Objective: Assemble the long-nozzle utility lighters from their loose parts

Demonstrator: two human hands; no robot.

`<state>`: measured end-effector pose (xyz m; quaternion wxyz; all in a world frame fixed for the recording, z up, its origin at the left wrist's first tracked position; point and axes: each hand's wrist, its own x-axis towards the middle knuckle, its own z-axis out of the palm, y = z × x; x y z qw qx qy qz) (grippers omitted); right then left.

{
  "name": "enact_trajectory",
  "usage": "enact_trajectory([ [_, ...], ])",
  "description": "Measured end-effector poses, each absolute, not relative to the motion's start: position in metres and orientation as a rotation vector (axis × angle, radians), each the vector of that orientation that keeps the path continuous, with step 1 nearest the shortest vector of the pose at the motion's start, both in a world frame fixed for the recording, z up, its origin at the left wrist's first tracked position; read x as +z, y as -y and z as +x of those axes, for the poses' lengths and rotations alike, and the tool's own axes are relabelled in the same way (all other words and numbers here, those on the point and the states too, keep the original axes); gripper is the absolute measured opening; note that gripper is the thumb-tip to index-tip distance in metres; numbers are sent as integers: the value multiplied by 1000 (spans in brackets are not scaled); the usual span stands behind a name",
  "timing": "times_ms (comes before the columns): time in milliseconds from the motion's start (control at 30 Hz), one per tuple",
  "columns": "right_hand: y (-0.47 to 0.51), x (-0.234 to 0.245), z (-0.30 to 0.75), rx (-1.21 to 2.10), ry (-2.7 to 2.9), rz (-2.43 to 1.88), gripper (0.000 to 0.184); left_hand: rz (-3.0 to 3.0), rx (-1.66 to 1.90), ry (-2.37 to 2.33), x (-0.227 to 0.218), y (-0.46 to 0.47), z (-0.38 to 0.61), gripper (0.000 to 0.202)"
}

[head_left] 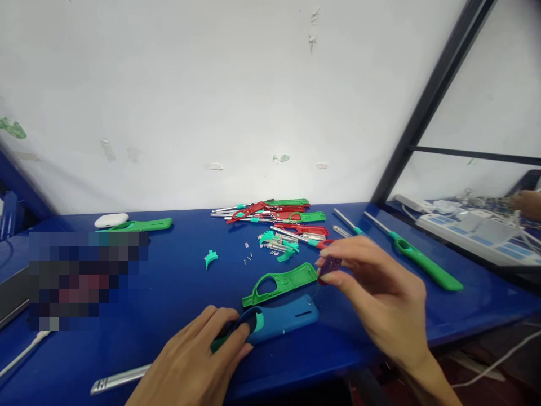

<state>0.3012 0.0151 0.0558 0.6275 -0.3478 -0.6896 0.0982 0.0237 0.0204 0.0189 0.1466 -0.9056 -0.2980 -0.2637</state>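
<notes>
My left hand [198, 355] is closed around a blue long-neck lighter [287, 321], fingers at its trigger opening, where a turquoise trigger shows. The lighter's metal tube [120, 379] sticks out to the left of my hand. Above the lighter's right end, my right hand [376, 293] pinches a small dark purple-red piece [329, 269]; its kind is hard to tell. A thin, faint line runs from near it toward the lighter. Just beyond the blue lighter lies a green casing half [281, 283], its hollow side up.
Red and green casing parts [291, 214], metal tubes and turquoise bits [283, 245] lie toward the wall. Small screws [248, 258] and a turquoise trigger [210, 258] are left of them. A green lighter [426, 262] lies right. Another person's hand [528, 203] shows far right.
</notes>
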Motion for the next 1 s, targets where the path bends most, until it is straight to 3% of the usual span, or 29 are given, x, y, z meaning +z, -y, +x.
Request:
enact_trajectory([
  [133,-19,56,303,165,1662,-787,28,-2610,-773,845,18,-19,26,35],
  [267,-21,56,306,270,1688,-699,37,-2616,-780,849,20,-19,27,36],
  [467,-22,53,305,151,1651,-771,28,-2577,-794,843,22,-21,28,38],
  [567,-20,53,304,211,1689,-753,36,-2583,-801,834,21,-21,28,39],
  [767,-19,53,304,63,1656,-790,29,-2569,-778,837,18,-21,28,39],
  [900,-21,51,305,195,1709,-758,42,-2576,-786,850,18,-21,27,38],
  [1000,-21,51,304,168,1649,-697,37,-2570,-791,848,18,-20,26,37],
])
